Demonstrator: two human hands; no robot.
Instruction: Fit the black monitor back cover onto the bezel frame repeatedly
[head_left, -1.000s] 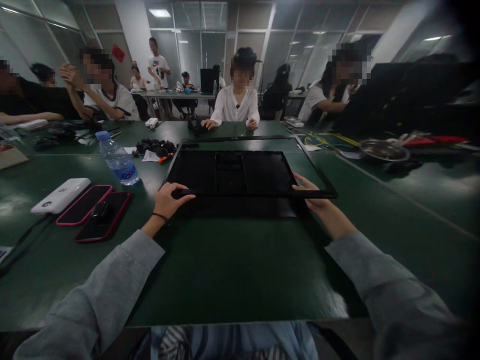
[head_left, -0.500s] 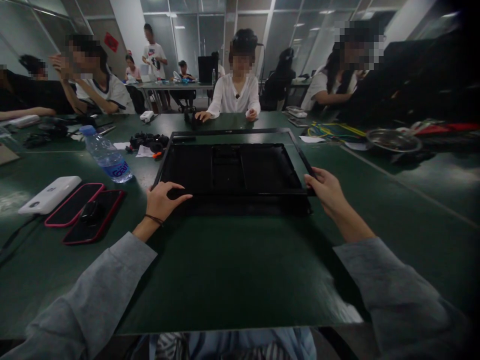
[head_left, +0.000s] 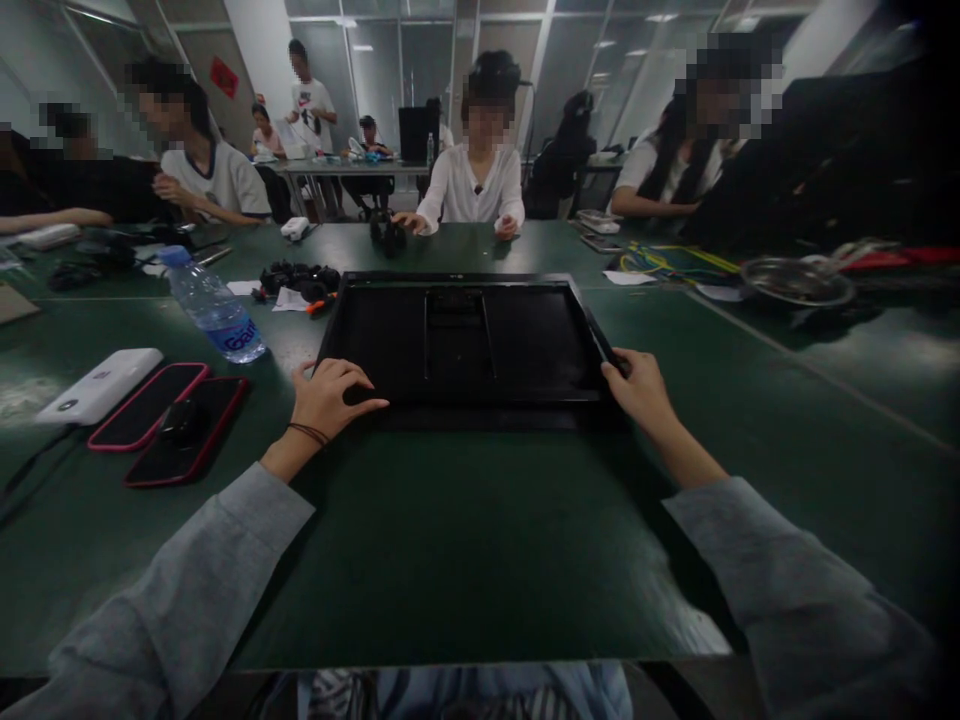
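Note:
A thin black rectangular bezel frame (head_left: 517,402), like a monitor's, lies over a shallow black plastic shell (head_left: 375,330) on the green table. The shell shows raised ribs and a recessed panel through the opening. My left hand (head_left: 326,400) grips the frame at its near left corner, thumb stretched along the front edge and fingers round the side. At the near right corner, my right hand (head_left: 637,390) pinches the frame between thumb and fingers. Whether the frame touches the shell all round I cannot tell.
Left of me stand a tilted-looking water bottle (head_left: 214,310), a white power bank (head_left: 101,385) and two red-edged phones (head_left: 187,430). Black gear (head_left: 296,285) lies behind. A metal bowl (head_left: 795,282) and coloured cables (head_left: 667,260) are at right. A person (head_left: 480,180) sits opposite.
The frame has come down onto the shell, and the gap between their edges has closed. My right hand has moved slightly left with it; my left hand has barely shifted.

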